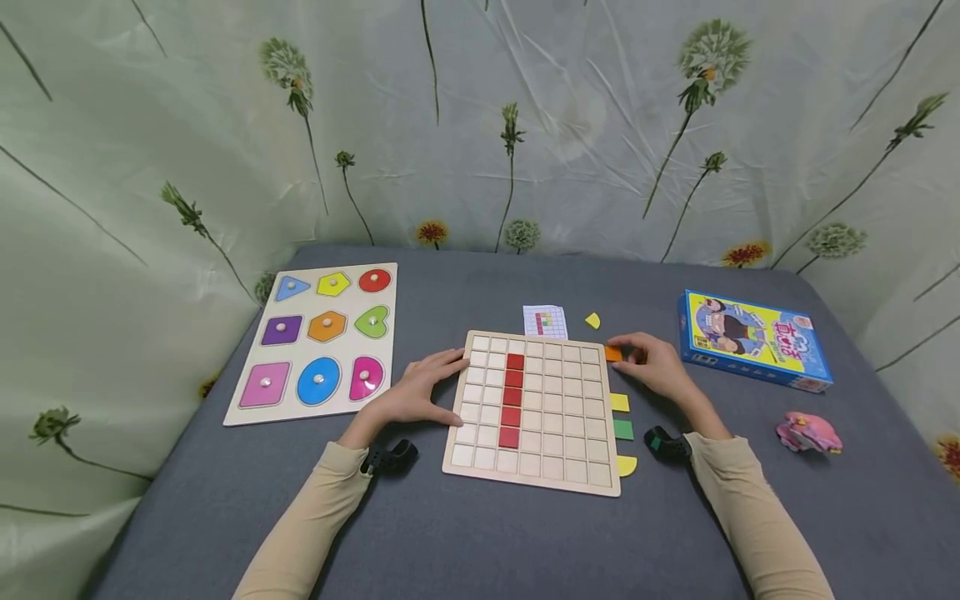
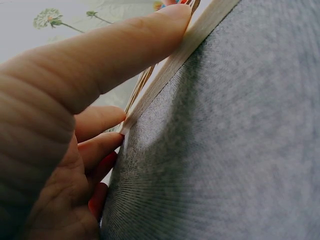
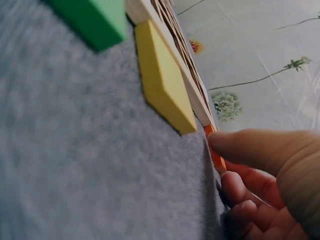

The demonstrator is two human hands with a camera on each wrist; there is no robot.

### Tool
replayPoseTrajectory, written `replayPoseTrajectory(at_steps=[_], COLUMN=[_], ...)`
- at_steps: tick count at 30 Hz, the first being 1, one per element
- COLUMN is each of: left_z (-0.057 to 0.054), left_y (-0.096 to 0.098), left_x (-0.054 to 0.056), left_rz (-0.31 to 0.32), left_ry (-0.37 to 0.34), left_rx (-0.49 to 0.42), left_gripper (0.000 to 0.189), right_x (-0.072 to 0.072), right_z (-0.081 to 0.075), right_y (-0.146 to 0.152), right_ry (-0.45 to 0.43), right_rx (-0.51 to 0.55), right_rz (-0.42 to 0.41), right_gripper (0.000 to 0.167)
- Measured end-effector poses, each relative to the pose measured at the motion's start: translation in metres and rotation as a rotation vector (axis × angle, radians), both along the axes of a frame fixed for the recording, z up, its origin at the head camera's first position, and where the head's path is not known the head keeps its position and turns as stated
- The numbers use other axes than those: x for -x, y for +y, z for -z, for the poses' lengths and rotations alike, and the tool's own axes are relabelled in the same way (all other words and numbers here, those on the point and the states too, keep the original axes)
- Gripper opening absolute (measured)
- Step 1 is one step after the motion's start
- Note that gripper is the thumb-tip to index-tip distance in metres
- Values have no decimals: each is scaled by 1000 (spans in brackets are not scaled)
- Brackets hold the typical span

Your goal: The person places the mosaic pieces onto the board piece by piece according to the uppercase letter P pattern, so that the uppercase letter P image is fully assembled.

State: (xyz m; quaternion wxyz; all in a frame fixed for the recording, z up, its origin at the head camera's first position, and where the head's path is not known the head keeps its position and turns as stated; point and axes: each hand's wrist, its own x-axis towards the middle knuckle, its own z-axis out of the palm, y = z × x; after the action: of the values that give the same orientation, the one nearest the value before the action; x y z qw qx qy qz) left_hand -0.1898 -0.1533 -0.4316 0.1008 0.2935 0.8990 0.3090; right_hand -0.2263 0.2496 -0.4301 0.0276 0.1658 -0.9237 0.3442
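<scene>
- Left hand (image 1: 417, 390): outstretched fingers touch the left edge of the square wooden grid board (image 1: 552, 403).
- Right hand (image 1: 657, 364): thumb and fingers pinch the flat orange block (image 1: 613, 353) beside the board's upper-right corner.

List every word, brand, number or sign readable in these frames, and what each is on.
No text reads with certainty.
Blue-and-yellow box: Chinese characters and smaller print, too small and blurred to quote.
Small printed card: coloured grid; any lettering is too small to read.
Grid board: no lettering seen.
</scene>
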Motion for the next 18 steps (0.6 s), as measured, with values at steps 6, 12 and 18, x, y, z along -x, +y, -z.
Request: replayPoseTrajectory(at_steps=[6,12,18], left_z=[0,1,2], left_y=[0,0,0], left_x=[2,2,1], left_rz=[-2,-3,-1], left_ry=[1,0,-3], left_rx=[5,7,2], left_gripper=[91,91,92], right_x=[-1,-2,-2], right_z=[2,3,2], right_y=[-2,0,-1], right_ry=[19,5,43], right_rx=[-6,-21,-55], right_rz=[50,81,60], right_gripper=[29,27,26])
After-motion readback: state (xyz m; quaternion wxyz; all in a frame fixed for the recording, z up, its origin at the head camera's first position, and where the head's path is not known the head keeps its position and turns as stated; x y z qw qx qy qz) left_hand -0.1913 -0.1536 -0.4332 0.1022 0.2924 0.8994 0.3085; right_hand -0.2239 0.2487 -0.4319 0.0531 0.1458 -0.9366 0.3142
